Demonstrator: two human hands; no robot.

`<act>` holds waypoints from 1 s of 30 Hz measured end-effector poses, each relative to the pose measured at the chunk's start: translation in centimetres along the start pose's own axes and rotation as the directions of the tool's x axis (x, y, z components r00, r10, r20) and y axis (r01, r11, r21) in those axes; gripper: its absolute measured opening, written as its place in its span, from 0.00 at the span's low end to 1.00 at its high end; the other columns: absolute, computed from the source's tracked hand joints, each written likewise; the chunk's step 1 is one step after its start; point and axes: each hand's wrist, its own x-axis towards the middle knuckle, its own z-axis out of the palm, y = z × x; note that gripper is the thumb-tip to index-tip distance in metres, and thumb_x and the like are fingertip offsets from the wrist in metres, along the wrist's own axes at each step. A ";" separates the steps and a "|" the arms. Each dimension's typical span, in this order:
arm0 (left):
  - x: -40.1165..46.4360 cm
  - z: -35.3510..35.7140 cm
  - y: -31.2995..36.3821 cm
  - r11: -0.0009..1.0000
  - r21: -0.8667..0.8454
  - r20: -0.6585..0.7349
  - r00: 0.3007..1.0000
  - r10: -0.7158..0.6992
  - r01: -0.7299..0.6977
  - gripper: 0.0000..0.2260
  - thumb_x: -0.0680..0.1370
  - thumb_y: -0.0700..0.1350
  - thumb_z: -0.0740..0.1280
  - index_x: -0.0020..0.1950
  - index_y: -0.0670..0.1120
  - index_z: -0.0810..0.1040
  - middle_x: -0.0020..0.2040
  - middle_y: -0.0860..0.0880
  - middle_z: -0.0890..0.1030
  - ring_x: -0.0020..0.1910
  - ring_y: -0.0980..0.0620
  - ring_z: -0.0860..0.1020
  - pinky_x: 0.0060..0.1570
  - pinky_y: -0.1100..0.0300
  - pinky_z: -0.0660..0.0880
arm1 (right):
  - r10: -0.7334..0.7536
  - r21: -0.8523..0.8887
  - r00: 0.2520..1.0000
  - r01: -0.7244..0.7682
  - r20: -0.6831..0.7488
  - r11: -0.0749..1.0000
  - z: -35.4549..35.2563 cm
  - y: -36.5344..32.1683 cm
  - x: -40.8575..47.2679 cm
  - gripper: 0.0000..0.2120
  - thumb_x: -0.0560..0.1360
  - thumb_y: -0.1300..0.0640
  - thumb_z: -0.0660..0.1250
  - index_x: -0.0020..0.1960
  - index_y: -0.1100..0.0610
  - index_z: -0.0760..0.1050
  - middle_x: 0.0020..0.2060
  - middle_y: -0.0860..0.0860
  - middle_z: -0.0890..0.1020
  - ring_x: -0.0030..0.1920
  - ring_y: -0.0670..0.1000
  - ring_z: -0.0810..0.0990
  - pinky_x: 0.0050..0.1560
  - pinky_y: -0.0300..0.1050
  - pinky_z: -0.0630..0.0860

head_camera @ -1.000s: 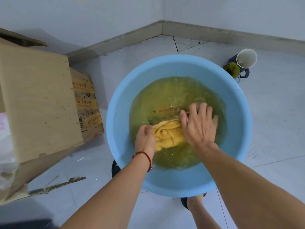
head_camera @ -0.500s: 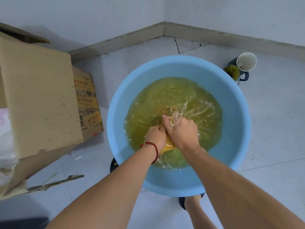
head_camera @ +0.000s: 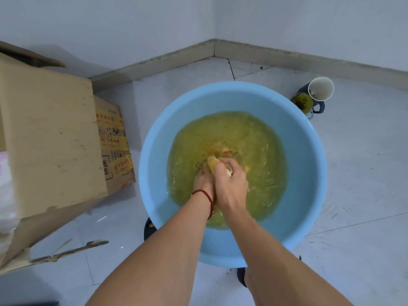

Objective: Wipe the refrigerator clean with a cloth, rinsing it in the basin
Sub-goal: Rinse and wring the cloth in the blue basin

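Observation:
A round light-blue basin point(head_camera: 309, 173) sits on the floor, holding yellow-green murky water. Over its middle, both hands squeeze a bunched yellow cloth point(head_camera: 213, 162). My right hand point(head_camera: 230, 184) wraps its fingers over the cloth from the right. My left hand point(head_camera: 203, 181), with a red string on the wrist, grips the cloth from the left and is partly covered by the right hand. Only a small end of the cloth shows above the fingers. No refrigerator is in view.
A large cardboard box point(head_camera: 48, 138) stands close to the basin's left. A white cup point(head_camera: 321, 88) and a dark mug with a green-stained lid lie on the tiled floor at the back right. My feet show under the basin's near rim. The room's corner is behind.
A second ago the cloth lay spread at the water's surface under flat fingers. Both hands have since closed round it and bunched it, and the water is churned.

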 end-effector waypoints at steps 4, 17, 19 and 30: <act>-1.1 -0.9 -0.4 0.948 0.286 0.084 0.989 0.119 -0.138 0.17 0.81 0.58 0.61 0.50 0.46 0.81 0.50 0.48 0.84 0.54 0.43 0.82 0.60 0.49 0.78 | -0.254 -0.520 0.965 0.250 0.064 0.817 -1.5 0.3 1.5 0.19 0.81 0.39 0.63 0.52 0.54 0.81 0.41 0.56 0.85 0.45 0.60 0.83 0.46 0.50 0.78; 2.5 -0.9 -2.2 0.993 0.117 -0.083 0.996 0.019 -0.010 0.42 0.61 0.85 0.49 0.68 0.66 0.73 0.73 0.47 0.74 0.69 0.40 0.74 0.68 0.36 0.70 | -0.055 -0.207 0.999 0.053 -0.003 0.977 -1.0 2.0 1.8 0.18 0.84 0.50 0.56 0.72 0.49 0.72 0.69 0.54 0.70 0.62 0.54 0.73 0.62 0.51 0.70; 1.1 -0.3 -1.3 0.998 0.051 -0.012 0.999 -0.039 0.039 0.33 0.70 0.77 0.55 0.59 0.55 0.83 0.59 0.47 0.83 0.59 0.42 0.81 0.64 0.44 0.76 | -0.003 0.020 1.000 0.003 0.007 1.000 -0.3 1.1 0.0 0.16 0.78 0.51 0.60 0.61 0.49 0.81 0.57 0.50 0.83 0.54 0.51 0.80 0.57 0.47 0.76; -5.3 0.0 0.6 0.932 0.279 0.035 0.973 0.229 -0.230 0.26 0.79 0.65 0.60 0.66 0.47 0.79 0.62 0.48 0.81 0.61 0.44 0.79 0.67 0.46 0.74 | -0.120 -0.566 0.991 0.070 -0.052 0.821 -3.9 -1.5 3.0 0.24 0.83 0.41 0.57 0.51 0.60 0.80 0.47 0.62 0.84 0.49 0.65 0.83 0.54 0.54 0.80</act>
